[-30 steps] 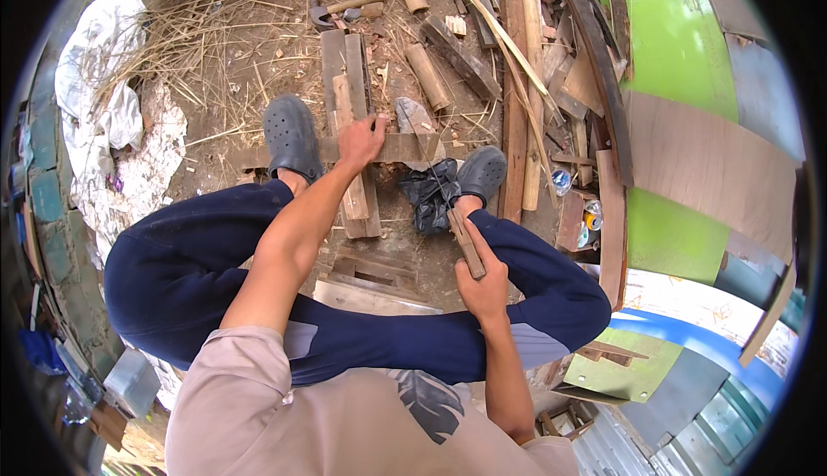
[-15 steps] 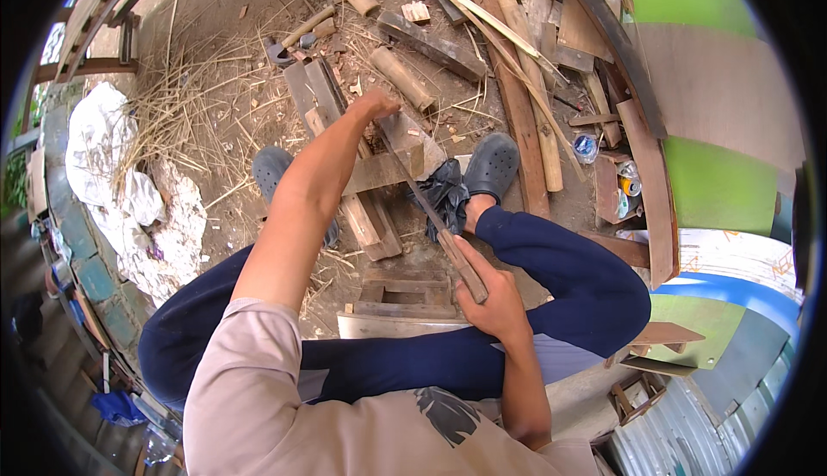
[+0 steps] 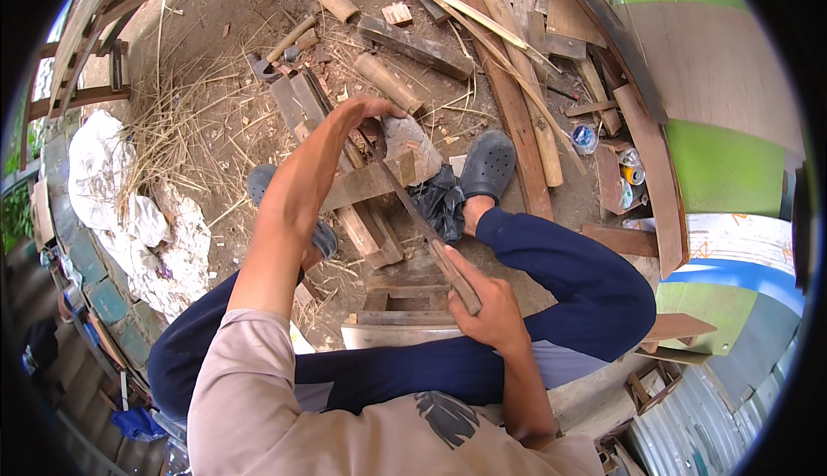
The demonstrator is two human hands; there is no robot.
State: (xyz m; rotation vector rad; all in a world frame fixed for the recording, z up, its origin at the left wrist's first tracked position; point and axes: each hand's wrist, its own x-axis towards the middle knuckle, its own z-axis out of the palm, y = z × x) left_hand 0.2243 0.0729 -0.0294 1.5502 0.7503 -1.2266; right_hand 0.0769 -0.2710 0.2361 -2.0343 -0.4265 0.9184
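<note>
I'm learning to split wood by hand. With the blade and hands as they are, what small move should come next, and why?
Probably draw the left hand back first. It rests on the upright wood piece right by the tip of the long knife that the right hand grips, so its fingers look too close for a safe cut.

shirt (image 3: 284, 407): pale pinkish-beige tee, short sleeves, dark leaf-ish print at 6 o'clock | trousers (image 3: 568, 278): navy blue, lighter patch on the thigh | shoes (image 3: 488, 164): grey perforated clogs, 12 and 10 o'clock | forearms bare, no gloves
</note>
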